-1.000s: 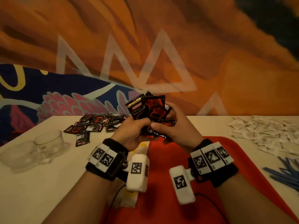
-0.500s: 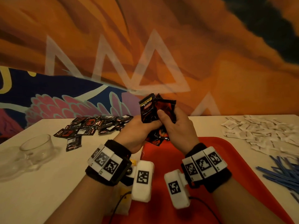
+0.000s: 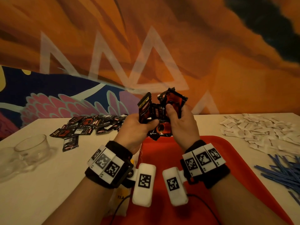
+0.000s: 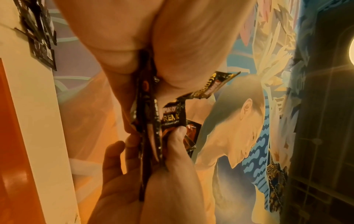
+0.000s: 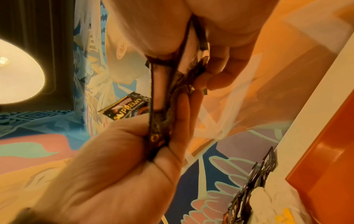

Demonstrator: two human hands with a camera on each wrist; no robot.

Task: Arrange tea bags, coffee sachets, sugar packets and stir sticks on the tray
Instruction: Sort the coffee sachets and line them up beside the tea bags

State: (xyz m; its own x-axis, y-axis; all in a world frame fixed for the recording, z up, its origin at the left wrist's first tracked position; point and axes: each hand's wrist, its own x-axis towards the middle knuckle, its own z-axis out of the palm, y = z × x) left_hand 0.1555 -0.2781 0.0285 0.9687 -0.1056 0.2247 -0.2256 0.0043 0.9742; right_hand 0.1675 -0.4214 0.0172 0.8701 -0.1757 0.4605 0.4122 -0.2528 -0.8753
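Both hands are up off the table and busy with the coffee. The left hand (image 3: 138, 129) has its fingers curled round a clutch of black-and-red coffee sachets (image 3: 159, 114), held upright and fanned unevenly above the far edge of the red tray (image 3: 243, 161). The right hand (image 3: 181, 125) grips the other side of the same bundle, thumb pressed on the front sachet; the wrist views show the packets edge-on, pinched between fingers and palm on both sides. This looks like the squaring-up step, with the sachets being gathered into a tidy stack before they go down.

The next move, by my reading, calls for tapping the loose edges level and lowering the stack onto the tray without letting the slippery foil slide apart. The corners stick out at different angles, so a firm two-handed pinch seems wise.

Plenty is waiting. The rest of the sachets lie in a loose pile (image 3: 90, 125) on the table to the left, well apart from the tray. White sugar packets (image 3: 259, 132) are scattered on the right, and blue stir sticks (image 3: 285, 172) lie in a heap nearer the front right. A pale tea bag (image 3: 120, 197) with a yellow label peeks out under the left wrist, at the tray's left edge. A clear glass cup (image 3: 32, 146) stands far left.

The table is pale and smooth. Behind it rises a painted mural (image 3: 211, 62), orange above with blue and pink petals lower left; the wrist views catch a glowing round lamp (image 5: 19, 72).
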